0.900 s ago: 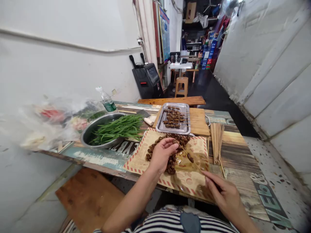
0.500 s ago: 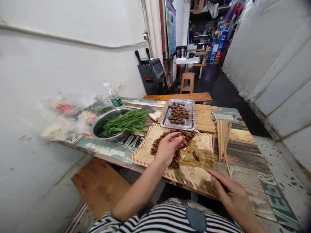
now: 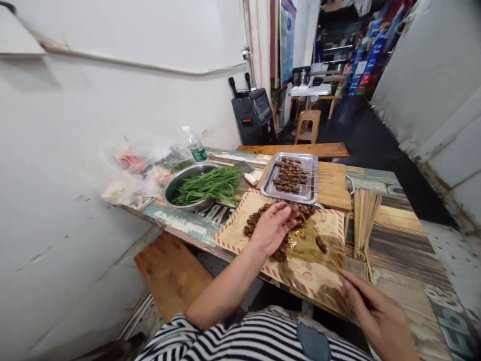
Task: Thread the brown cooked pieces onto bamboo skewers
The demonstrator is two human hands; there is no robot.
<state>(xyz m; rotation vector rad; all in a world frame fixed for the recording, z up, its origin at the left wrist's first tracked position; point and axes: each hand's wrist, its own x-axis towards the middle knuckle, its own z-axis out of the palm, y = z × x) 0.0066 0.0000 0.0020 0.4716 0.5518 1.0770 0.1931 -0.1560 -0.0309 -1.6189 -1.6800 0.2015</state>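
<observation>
My right hand (image 3: pixel 376 306) is closed around the lower end of a thin bamboo skewer (image 3: pixel 308 226), which slants up to the left. A dark brown, ridged morsel like a silkworm pupa (image 3: pixel 321 244) is threaded partway along it. At the skewer's tip, the fingers of my left hand (image 3: pixel 274 226) are pinched together, apparently on another pupa mostly hidden by them. Beneath that hand, a pile of brown pupae (image 3: pixel 254 220) lies on oily patterned paper (image 3: pixel 233 233) with a striped border. Finished-looking pupa skewers (image 3: pixel 291 175) rest in a metal tray (image 3: pixel 268 188) beyond.
A bundle of bare skewers (image 3: pixel 364 220) lies right of the paper. The tray sits on a wooden board (image 3: pixel 336 188). Left are a steel bowl (image 3: pixel 171 193) of green chives (image 3: pixel 210 185), a plastic bottle (image 3: pixel 197 148) and plastic bags (image 3: pixel 124 183). A cleaver with a pale handle (image 3: pixel 251 178) lies behind the paper.
The view has turned left, so the whole scene sits further right. Both hands keep nearly the same hold on the skewer, and its threaded pupa stays about midway along.
</observation>
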